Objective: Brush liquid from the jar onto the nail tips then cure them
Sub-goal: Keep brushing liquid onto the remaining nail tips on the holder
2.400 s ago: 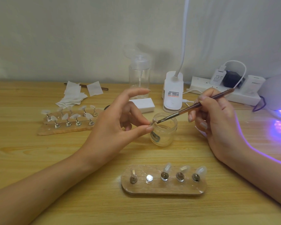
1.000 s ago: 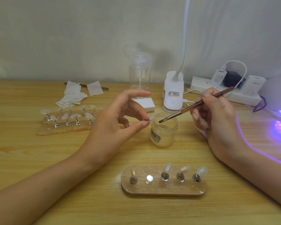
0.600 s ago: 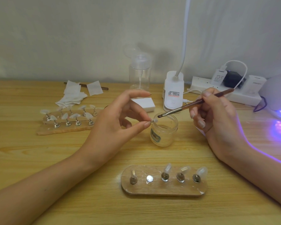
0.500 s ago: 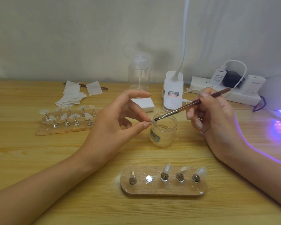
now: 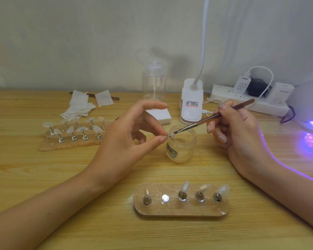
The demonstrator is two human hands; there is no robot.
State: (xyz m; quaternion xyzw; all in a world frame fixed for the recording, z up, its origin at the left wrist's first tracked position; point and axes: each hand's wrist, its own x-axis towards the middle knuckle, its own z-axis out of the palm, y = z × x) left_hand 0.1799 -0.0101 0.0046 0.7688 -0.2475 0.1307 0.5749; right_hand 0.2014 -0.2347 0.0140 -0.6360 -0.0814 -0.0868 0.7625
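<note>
Left hand (image 5: 126, 141): I see it raised over the pale wooden table (image 5: 43, 177), index finger stretched out above, thumb and another finger pinching one small clear nail tip (image 5: 172, 135) just over the rim of the clear glass jar (image 5: 182, 144).

Right hand (image 5: 238, 134): it grips the slim brown-handled brush (image 5: 215, 116) like a pen, and the bristles touch the held tip.

The single jar stands open on the table between the hands.

Nearest me lies one oval wooden holder (image 5: 181, 211) with five places. Three carry clear tips, one is a bare post and one a bare metal disc.

A second wooden holder (image 5: 69, 144), far left, carries two rows of tips; I cannot tell their exact number.

One white curing lamp (image 5: 307, 105) glows violet at the right edge.
</note>
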